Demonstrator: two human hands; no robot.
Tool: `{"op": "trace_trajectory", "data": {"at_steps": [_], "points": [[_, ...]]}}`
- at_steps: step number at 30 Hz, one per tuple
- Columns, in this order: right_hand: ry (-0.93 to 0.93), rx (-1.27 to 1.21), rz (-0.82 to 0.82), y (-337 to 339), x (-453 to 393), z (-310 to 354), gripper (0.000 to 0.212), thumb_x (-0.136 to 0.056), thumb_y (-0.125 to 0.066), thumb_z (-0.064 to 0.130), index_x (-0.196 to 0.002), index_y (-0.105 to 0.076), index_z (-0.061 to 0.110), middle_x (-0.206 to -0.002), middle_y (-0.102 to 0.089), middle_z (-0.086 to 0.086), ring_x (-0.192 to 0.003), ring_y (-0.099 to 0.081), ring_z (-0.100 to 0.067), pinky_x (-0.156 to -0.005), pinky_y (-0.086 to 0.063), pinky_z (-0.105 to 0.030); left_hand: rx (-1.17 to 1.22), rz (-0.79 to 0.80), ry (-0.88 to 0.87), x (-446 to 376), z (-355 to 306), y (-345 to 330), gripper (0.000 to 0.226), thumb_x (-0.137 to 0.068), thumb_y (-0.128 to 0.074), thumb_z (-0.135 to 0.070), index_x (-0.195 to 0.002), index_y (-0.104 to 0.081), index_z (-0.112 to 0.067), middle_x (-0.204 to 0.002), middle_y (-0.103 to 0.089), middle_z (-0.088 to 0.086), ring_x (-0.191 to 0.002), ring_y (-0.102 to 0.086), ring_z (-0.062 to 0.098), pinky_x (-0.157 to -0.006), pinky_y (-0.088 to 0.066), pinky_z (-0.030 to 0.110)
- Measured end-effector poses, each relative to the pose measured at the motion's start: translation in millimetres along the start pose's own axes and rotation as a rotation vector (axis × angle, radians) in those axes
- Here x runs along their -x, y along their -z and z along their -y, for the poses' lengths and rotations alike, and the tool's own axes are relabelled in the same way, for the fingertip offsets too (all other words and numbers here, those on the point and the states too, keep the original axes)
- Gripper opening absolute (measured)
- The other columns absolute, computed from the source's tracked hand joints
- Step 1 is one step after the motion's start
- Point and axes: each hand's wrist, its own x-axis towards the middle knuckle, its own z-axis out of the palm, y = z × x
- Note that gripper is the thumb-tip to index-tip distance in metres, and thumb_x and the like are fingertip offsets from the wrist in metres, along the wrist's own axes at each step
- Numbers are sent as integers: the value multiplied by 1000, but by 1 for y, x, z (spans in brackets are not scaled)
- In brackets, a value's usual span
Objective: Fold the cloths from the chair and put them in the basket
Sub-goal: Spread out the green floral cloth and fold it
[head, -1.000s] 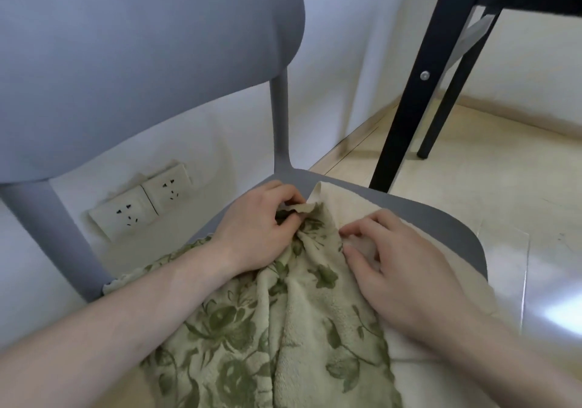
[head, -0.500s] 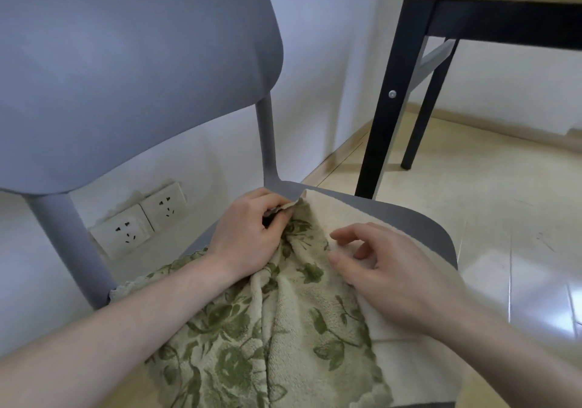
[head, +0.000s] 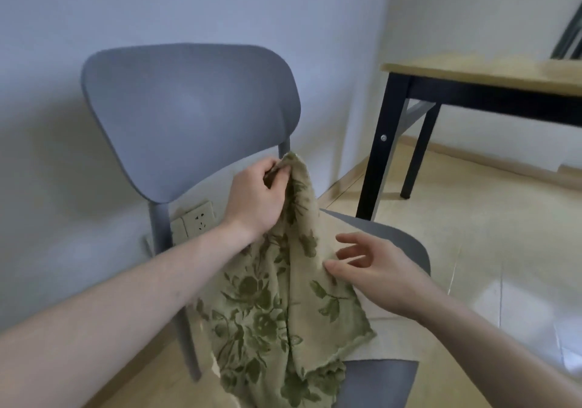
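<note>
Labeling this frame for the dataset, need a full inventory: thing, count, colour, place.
floral cloth: 1, beige with green flowers, lifted off the chair by one corner
plain cloth: 1, cream, flat on the seat beneath
chair: 1, grey, centre, against the wall
table: 1, wood top, black legs, right
wall sockets: 2, cream, low on wall behind chair
basket: none in view
left hand: 1, pinches the floral cloth's top corner
right hand: 1, fingers spread, at the cloth's right edge

Head-worn camera, looking forward and down

The single wide-angle view sits close above a grey plastic chair [head: 189,118], facing its backrest and the pale wall behind; both forearms reach in from the bottom edge, and a black-legged wooden table [head: 482,73] fills the upper right.
</note>
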Motion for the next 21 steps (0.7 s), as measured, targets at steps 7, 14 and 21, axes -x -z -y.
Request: {"op": "trace_trajectory", "data": {"at_steps": [7, 14, 21], "points": [[78, -61, -47, 26, 32, 46, 15, -95, -69, 43, -95, -77, 29, -89, -78, 6, -85, -76, -13, -84, -64, -42, 30, -113, -163, -14, -102, 78, 26, -103, -57, -32, -81, -64, -19, -63, -57, -9, -61, -52, 5, -58, -38, 17], [181, -112, -475, 92, 71, 98, 17, -106, -56, 32, -98, -69, 24, -95, -72, 0, -84, -68, -17, -68, -52, -28, -24, -154, -210, -5, -146, 137, 33, -104, -55, -33, -71, -54, -34, -57, -53, -21, -59, -50, 2, -57, -32, 14], [228, -25, -557, 105, 100, 99, 23, -105, -56, 39, -95, -68, 23, -89, -70, -3, -77, -66, -22, -67, -59, -38, -58, -90, -112, 24, -149, 156, 29, -104, -54, -38, -79, -64, -27, -75, -64, -14, -74, -59, 2, -67, -42, 22]]}}
